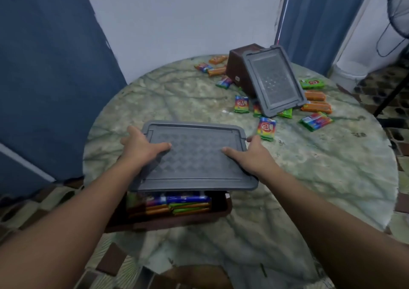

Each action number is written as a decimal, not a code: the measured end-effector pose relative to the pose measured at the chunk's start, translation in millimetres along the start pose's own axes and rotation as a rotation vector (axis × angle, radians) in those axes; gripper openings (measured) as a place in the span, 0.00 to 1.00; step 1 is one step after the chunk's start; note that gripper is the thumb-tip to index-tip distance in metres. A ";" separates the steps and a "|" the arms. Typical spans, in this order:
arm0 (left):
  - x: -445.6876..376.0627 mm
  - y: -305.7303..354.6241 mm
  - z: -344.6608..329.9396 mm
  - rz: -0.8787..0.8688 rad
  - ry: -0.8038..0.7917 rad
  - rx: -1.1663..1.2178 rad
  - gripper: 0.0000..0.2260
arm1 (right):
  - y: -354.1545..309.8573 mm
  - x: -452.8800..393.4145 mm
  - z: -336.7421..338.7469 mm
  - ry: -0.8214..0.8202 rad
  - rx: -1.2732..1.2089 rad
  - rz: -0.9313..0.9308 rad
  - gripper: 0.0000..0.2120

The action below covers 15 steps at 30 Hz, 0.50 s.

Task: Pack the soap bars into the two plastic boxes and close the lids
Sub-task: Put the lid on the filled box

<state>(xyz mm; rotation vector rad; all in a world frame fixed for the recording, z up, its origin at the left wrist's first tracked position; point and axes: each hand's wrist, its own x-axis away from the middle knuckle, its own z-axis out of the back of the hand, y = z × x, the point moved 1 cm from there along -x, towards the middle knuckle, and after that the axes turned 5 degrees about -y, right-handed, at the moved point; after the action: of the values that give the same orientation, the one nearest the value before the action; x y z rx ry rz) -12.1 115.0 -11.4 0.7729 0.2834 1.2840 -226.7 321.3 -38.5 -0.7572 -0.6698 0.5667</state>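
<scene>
While both hands grip it, the grey lid hovers over the packed box.

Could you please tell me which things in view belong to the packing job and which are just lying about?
Job: near brown box, its grey lid, far brown box, second lid, loose soap bars.
Lying about: fan, white bucket.
</scene>
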 end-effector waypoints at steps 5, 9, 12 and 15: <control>-0.8 -49.6 37.4 0.044 -0.004 0.053 0.38 | -40.4 11.4 -35.1 -0.025 0.256 0.101 0.39; 1.7 -74.7 51.2 0.032 -0.011 0.041 0.38 | -49.6 15.9 -54.2 -0.010 0.369 0.126 0.38; 7.2 -89.9 50.6 0.037 -0.023 -0.029 0.42 | -44.1 19.2 -66.1 0.041 0.439 0.155 0.39; 14.9 -97.2 45.0 0.017 -0.010 -0.057 0.40 | -37.0 19.9 -71.7 0.092 0.424 0.180 0.39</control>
<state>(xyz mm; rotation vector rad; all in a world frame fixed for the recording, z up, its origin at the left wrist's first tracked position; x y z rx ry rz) 91.9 105.2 -39.4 0.7342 0.2321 1.2982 -153.7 281.7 -42.4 -0.4428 -0.3779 0.8031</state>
